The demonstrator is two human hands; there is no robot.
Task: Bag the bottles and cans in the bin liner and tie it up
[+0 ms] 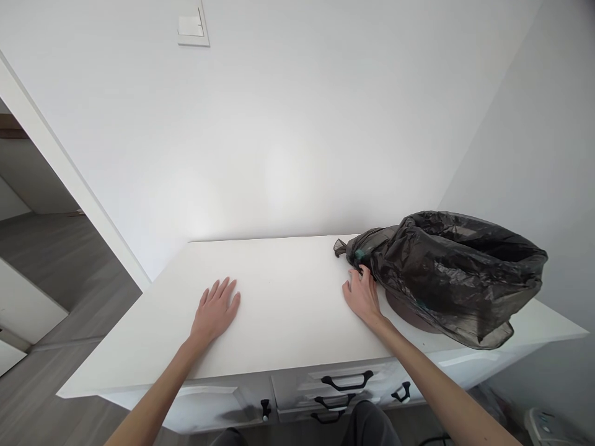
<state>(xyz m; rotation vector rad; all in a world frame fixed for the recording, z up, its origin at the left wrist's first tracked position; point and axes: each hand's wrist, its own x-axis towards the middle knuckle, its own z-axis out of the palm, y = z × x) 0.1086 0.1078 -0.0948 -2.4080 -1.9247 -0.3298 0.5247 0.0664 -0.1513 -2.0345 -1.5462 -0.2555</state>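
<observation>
My left hand (215,310) lies flat, palm down with fingers spread, on the white cabinet top (288,310). On the right, my right hand (363,296) rests on the same surface with its fingers bent and apart. Its fingertips are at the lower left edge of a black plastic bag (432,272); whether they press on it I cannot tell. The thin, crumpled bag drapes over a brown rounded container (411,314), mostly hidden beneath it. One end of the bag is gathered into a small tuft (340,248). Something greenish shows faintly through the plastic.
A white wall with a light switch (191,26) rises behind the cabinet top. Dark drawer handles (348,380) line the cabinet front, close above my knees. On the left is a doorway with grey flooring (46,260). A white device (548,427) stands low at the right.
</observation>
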